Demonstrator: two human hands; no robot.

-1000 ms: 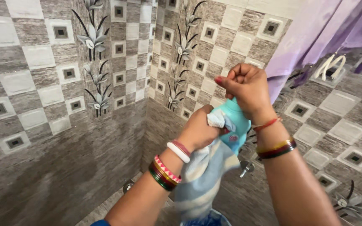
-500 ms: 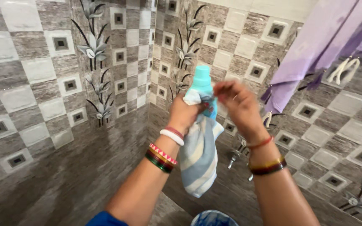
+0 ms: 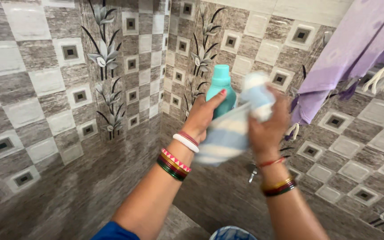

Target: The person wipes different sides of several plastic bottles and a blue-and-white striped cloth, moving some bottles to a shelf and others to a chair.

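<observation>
Left hand [image 3: 203,116] clamped round teal bottle [image 3: 221,89], upright near far wall. Right hand [image 3: 267,122] bunching striped cloth [image 3: 232,133] beside it. Likely smooth, slippery plastic; best gripped mid-body. Cloth soft, light.

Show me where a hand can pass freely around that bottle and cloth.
Free: left of the left hand, toward the tiled wall. Crowded: right hand and striped cloth press against the teal bottle; purple fabric hangs right; taps below.

Teal bottle [image 3: 221,89], blue-and-white striped cloth [image 3: 232,133]
</observation>
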